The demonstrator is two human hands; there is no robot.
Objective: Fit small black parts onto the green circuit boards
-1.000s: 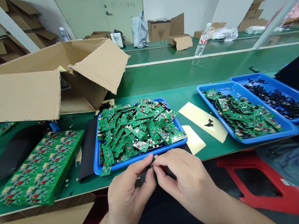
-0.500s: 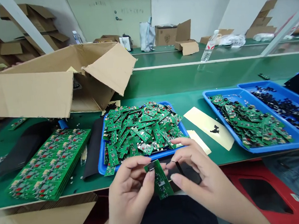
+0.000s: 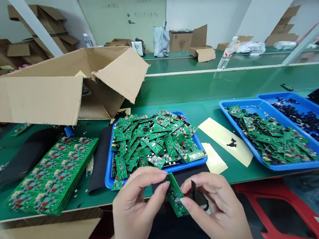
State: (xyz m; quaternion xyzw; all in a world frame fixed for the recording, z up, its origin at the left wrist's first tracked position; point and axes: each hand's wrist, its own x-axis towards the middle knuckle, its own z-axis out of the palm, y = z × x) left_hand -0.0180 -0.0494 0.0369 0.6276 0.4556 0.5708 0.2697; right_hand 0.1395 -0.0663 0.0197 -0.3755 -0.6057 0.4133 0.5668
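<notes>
My left hand [image 3: 140, 205] pinches a small green circuit board [image 3: 176, 196] below the table's front edge. My right hand [image 3: 213, 203] is beside it, fingers curled, with a thin black strip [image 3: 193, 190] held upright between thumb and finger; its fingertip touches the board's lower end. Just beyond the hands stands a blue tray [image 3: 109, 180] heaped with several similar green boards [image 3: 152, 140].
A stack of green panel boards [image 3: 52, 176] lies at the left, behind it an open cardboard box [image 3: 36, 96]. Yellow backing sheets [image 3: 224, 140] lie right of the tray. Two more blue trays hold boards [image 3: 271, 140] and black parts [image 3: 308, 118]. A red stool [image 3: 294, 212] stands below.
The hands first met at the tray's front edge, then the left lifted a green board clear. The right hand now holds a black strip close against the board.
</notes>
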